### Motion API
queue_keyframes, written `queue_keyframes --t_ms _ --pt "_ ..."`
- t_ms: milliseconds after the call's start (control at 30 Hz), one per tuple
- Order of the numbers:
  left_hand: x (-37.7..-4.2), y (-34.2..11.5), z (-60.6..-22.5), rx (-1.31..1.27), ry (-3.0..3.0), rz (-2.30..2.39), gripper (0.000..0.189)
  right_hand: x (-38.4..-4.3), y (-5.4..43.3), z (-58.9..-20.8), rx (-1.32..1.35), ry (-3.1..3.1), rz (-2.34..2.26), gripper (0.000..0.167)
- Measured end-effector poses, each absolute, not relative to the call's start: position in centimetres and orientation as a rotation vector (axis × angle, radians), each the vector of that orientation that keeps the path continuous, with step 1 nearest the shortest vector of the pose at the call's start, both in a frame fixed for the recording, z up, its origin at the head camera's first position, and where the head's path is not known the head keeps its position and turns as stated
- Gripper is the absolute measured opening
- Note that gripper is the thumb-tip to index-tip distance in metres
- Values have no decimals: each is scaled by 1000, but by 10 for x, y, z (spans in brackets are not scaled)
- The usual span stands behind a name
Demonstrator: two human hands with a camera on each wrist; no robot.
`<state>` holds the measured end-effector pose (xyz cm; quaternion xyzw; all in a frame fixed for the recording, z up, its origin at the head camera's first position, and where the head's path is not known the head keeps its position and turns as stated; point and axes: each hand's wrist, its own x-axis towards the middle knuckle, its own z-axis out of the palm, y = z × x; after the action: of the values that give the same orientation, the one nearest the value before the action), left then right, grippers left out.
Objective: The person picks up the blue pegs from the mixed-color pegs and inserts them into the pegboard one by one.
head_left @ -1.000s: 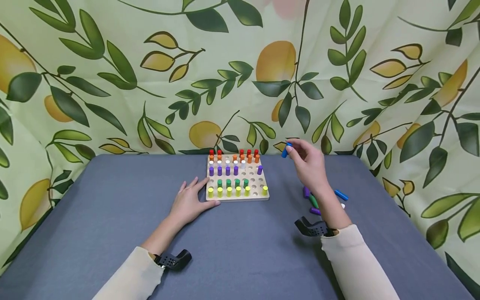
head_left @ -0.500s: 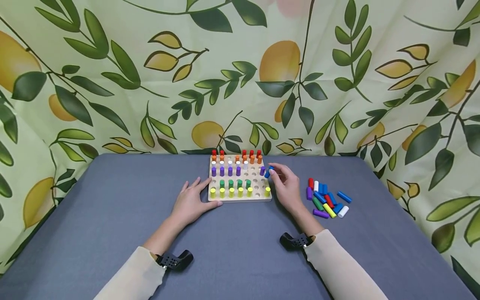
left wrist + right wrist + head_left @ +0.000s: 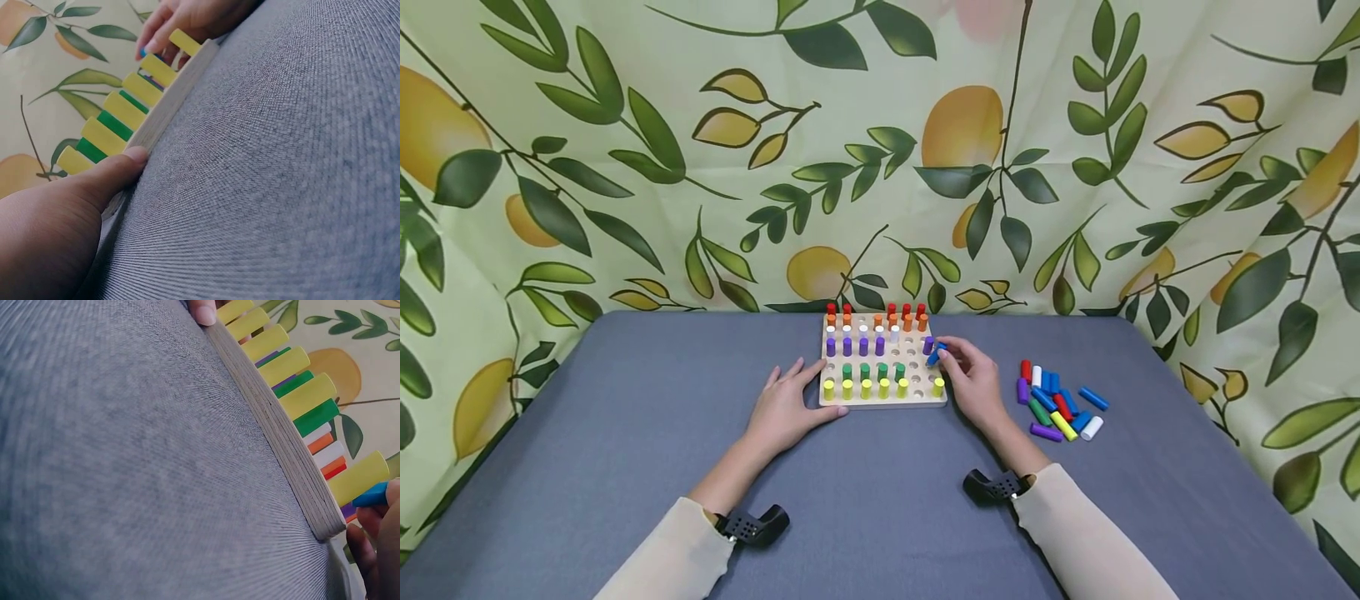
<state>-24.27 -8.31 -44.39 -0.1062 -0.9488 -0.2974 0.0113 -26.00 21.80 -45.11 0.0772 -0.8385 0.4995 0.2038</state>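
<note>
A wooden pegboard (image 3: 883, 405) bears upright rows of red, orange, white, purple, green and yellow pegs, with open holes between some of them. My left hand (image 3: 781, 408) lies at its left front corner, thumb against the front edge and extended fingers by the left side. The left wrist view shows that thumb (image 3: 119, 173) touching the wooden edge. At the board's right side my right hand (image 3: 974, 380) pinches a blue peg (image 3: 936, 354), tilted, close to the rightmost purple peg (image 3: 928, 343). The blue peg's lower end is hidden behind a yellow peg (image 3: 361, 478) in the right wrist view.
Right of my right hand, a loose heap of pegs lies on the grey cloth, among them a green peg (image 3: 1040, 412), a white peg (image 3: 1092, 428) and a separate blue peg (image 3: 1093, 398). A leaf-patterned curtain (image 3: 715, 208) hangs behind the table.
My right hand has carried the blue peg leftward and down from the air right of the board to its right edge. The loose heap is uncovered. My left hand stays at the corner.
</note>
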Motion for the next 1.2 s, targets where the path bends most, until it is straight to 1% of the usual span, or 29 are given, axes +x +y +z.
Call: queue_keyframes --t_ms 633,1200 --pt "-243 -82 -445 -326 -2939 -940 91 -260 219 -450 182 -2440 1262 24" --pt "-242 -82 -444 -323 -2944 -934 91 -259 218 -449 175 -2450 1294 24"
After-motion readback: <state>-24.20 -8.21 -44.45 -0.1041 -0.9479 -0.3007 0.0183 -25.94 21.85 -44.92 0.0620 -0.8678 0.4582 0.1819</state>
